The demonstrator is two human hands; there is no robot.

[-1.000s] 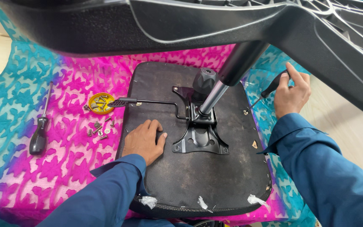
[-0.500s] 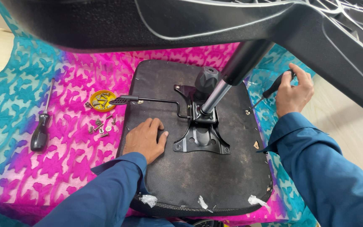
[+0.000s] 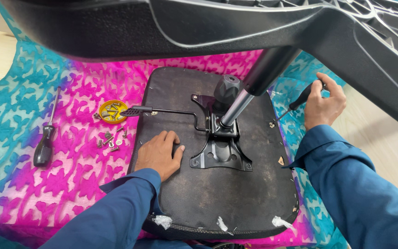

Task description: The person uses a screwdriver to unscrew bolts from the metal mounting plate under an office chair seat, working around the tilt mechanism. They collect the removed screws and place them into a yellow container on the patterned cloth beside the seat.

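Note:
An upturned black chair seat (image 3: 208,198) lies on a pink and teal cloth (image 3: 70,184). A black metal mechanism plate (image 3: 221,154) with a gas cylinder (image 3: 238,103) and a lever (image 3: 162,110) is fixed to its underside. My left hand (image 3: 160,154) rests flat on the seat's left part, fingers spread, holding nothing. At the seat's right edge, my right hand (image 3: 323,103) grips a black-handled screwdriver (image 3: 300,97), its tip pointing down-left toward a screw near that edge.
The chair's black star base (image 3: 254,32) spans the top of the view, close to the camera. A second screwdriver (image 3: 47,138) lies on the cloth at the left. A yellow lid (image 3: 112,111) holds screws, with several loose screws (image 3: 109,140) beside it. Wooden floor at right.
My right hand with the screwdriver has shifted slightly up and right along the seat's edge. My left hand stays flat on the seat.

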